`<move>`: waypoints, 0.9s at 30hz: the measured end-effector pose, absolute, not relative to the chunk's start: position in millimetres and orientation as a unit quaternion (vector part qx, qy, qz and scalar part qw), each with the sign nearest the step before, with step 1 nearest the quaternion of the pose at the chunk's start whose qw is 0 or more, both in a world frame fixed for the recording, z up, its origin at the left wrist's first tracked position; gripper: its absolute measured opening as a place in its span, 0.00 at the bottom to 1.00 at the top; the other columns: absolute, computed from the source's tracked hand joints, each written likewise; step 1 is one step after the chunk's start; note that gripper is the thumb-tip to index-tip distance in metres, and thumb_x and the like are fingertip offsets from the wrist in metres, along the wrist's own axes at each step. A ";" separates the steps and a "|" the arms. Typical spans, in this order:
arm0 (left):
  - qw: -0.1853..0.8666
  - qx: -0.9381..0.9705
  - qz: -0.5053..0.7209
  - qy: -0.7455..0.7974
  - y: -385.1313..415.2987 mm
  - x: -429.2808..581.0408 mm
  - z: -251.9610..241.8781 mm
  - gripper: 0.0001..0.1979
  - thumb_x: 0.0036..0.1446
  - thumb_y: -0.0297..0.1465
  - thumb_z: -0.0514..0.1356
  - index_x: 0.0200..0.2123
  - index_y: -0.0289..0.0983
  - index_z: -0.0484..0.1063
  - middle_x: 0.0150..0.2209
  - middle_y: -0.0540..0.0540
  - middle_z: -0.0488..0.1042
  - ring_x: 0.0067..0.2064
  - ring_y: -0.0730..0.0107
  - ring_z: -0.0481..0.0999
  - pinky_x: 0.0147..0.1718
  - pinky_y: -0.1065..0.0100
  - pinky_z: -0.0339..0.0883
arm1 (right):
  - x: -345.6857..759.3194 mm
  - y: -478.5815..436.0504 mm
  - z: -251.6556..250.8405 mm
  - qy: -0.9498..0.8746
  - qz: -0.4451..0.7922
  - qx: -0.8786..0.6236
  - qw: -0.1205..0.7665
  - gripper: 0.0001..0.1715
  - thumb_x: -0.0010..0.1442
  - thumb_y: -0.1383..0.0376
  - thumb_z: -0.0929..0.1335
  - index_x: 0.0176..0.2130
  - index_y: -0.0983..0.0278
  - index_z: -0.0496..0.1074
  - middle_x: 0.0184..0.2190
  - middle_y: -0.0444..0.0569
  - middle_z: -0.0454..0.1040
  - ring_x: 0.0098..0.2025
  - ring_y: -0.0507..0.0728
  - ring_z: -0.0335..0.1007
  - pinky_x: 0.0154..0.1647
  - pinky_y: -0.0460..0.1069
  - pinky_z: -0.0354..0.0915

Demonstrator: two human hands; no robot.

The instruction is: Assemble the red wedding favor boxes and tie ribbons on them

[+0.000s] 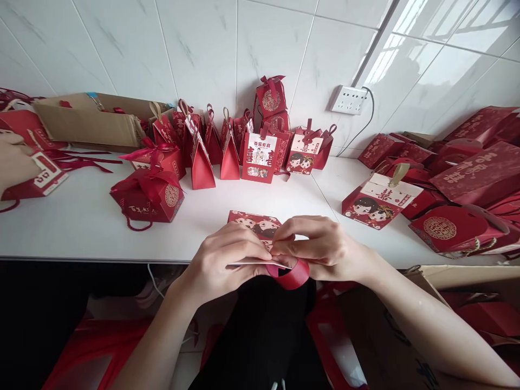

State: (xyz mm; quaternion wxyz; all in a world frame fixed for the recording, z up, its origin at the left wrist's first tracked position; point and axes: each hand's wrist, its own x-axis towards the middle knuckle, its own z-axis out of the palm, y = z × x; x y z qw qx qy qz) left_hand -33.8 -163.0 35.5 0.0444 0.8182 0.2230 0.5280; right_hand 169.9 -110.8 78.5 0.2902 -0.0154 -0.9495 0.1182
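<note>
A red gift box (257,220) printed with cartoon faces lies at the table's front edge, its printed faces upside down to me. My left hand (225,254) grips its pale-edged flap, thumb below and fingers on top. From the flap hangs a loop of wide red ribbon (296,277). My right hand (319,245) is closed, its fingertips pinching at the flap where the ribbon meets it. The fingers of both hands nearly touch and hide the ribbon's end.
Finished-looking red boxes (202,168) stand along the tiled wall. Ribboned boxes (148,197) sit left of centre, and a pile of red boxes (467,173) lies at right. Another person's hand (12,160) rests by a box at far left. An open carton (467,276) stands below right.
</note>
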 end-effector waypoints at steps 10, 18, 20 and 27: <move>-0.062 0.801 0.532 0.267 -169.7 -25.0 31.6 0.06 0.51 0.20 0.64 0.33 0.33 0.73 0.29 0.45 0.77 0.32 0.69 0.75 0.31 0.65 0.73 | 182.8 -130.9 93.3 -0.956 -0.080 -0.110 0.259 0.20 0.69 0.62 0.57 0.51 0.70 0.68 0.43 0.59 0.72 0.44 0.58 0.70 0.40 0.51 0.67; -0.028 0.803 0.529 0.273 -173.2 -21.5 34.4 0.06 0.53 0.19 0.62 0.33 0.34 0.72 0.31 0.46 0.78 0.33 0.71 0.76 0.33 0.68 0.74 | 190.5 -146.3 99.1 -0.924 -0.207 -0.138 0.290 0.05 0.63 0.70 0.60 0.34 0.63 0.62 0.21 0.43 0.58 0.22 0.53 0.51 0.24 0.49 0.53; -0.027 0.800 0.532 0.275 -174.0 -21.0 35.4 0.06 0.53 0.20 0.62 0.34 0.34 0.72 0.31 0.46 0.78 0.33 0.70 0.76 0.32 0.67 0.74 | 191.8 -151.6 99.7 -0.928 -0.213 -0.108 0.285 0.06 0.59 0.72 0.64 0.32 0.61 0.62 0.18 0.41 0.58 0.21 0.53 0.51 0.23 0.49 0.52; -0.042 0.797 0.532 0.282 -176.1 -20.4 38.2 0.07 0.52 0.19 0.63 0.34 0.33 0.72 0.31 0.45 0.78 0.33 0.70 0.76 0.33 0.67 0.74 | 197.2 -156.5 97.9 -0.939 -0.247 -0.060 0.233 0.13 0.64 0.66 0.59 0.32 0.62 0.69 0.21 0.47 0.64 0.24 0.55 0.58 0.26 0.52 0.60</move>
